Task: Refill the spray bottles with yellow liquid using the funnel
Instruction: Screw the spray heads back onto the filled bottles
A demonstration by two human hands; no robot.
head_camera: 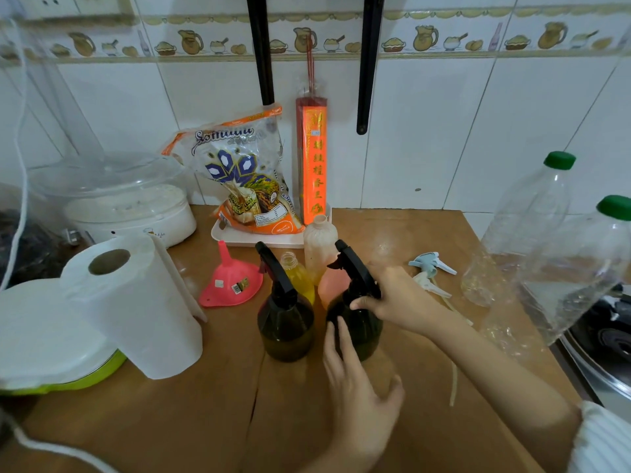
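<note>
- Dark-tinted plastic forms the two spray bottles, which stand upright side by side near the middle of the wooden table; the right spray bottle is the one touched by both hands.
- The right hand is closed around the black trigger head and neck of this bottle, with the thumb laid across the front.
- The left hand is held open, fingers stretched, and only the fingertips are placed against the lower body of the same bottle.
- The left spray bottle is not touched; both bottles have the long axis vertical, and both nozzles point away and to the left.
- The pink funnel lies upside down just left of the bottles, its spout pointing up.
- An open bottle of yellow liquid stands just behind the two sprayers.
- Free table surface is seen in front of the bottles; a paper towel roll limits the left side and large clear bottles limit the right edge.
</note>
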